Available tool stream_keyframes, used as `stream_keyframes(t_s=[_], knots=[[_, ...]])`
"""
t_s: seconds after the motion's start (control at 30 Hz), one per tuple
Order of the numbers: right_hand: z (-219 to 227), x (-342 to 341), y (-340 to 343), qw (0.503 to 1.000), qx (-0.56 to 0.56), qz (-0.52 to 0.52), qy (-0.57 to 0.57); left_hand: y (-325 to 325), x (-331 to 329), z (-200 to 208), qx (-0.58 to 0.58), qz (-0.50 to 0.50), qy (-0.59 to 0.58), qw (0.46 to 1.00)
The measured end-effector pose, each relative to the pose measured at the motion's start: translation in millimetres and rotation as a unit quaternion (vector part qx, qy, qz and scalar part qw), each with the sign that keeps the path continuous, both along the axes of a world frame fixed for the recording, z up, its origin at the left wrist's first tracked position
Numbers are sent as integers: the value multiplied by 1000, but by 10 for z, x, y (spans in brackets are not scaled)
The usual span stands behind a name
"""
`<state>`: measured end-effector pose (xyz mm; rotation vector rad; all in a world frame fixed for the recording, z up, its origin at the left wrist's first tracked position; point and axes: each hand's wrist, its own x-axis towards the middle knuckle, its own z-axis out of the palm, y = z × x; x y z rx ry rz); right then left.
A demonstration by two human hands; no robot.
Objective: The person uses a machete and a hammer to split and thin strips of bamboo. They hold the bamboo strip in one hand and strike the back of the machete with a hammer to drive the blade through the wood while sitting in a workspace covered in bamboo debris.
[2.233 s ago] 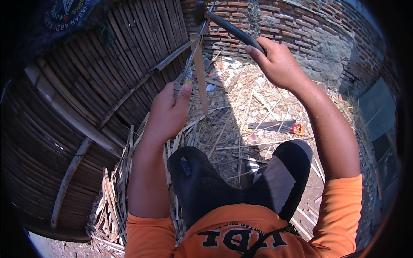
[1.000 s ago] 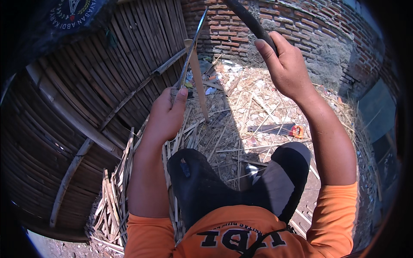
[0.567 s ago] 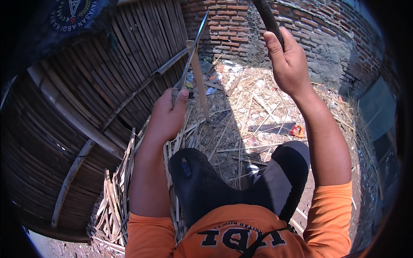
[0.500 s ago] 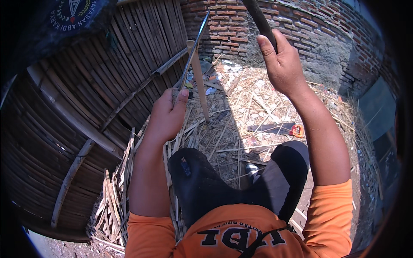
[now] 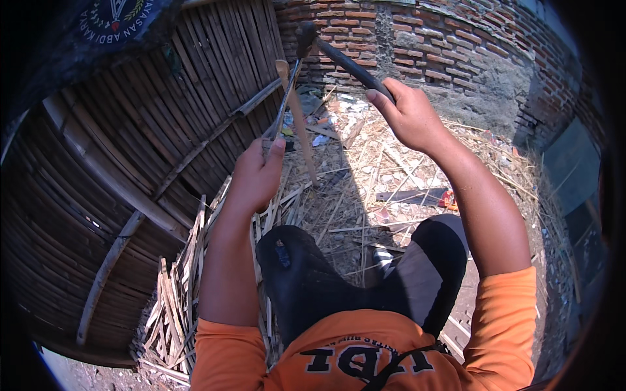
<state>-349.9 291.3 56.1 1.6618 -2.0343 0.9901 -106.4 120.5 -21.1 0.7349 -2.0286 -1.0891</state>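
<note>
My left hand (image 5: pixel 258 171) is closed round the handle of a long, narrow machete (image 5: pixel 287 98), its blade pointing up and away from me. Next to the blade a pale bamboo piece (image 5: pixel 300 124) stands upright and slightly tilted; the blade crosses close to its upper end. In my right hand (image 5: pixel 412 116) is the dark handle of a hammer (image 5: pixel 352 67). The hammer's head is at the far end of the blade and overlaps its tip; whether they touch I cannot tell.
A bamboo-slat wall (image 5: pixel 215 85) rises at the left, a brick wall (image 5: pixel 430 49) at the back. Split bamboo strips (image 5: pixel 171 313) lie heaped at lower left. On the straw-littered ground lies a handsaw (image 5: pixel 417 197) with an orange-red handle, in front of my knees.
My right hand has moved down and left, bringing the hammer's head into view at the blade's far end. The left hand and the bamboo piece have barely shifted.
</note>
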Motion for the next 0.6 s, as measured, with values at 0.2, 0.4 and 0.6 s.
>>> stream_keyframes(t_s=[0.2,0.4,0.6], knots=[[230,191,-18,980,-160,105,-50,-105,115,-101,-9,8,1,1000],[-306,-258,-253,998,3,35,-57,9,-43,-63,72,-23,-45,996],[-138,-5,-134,987,-116,96,-61,-84,4,-265,43,-5,-13,999]])
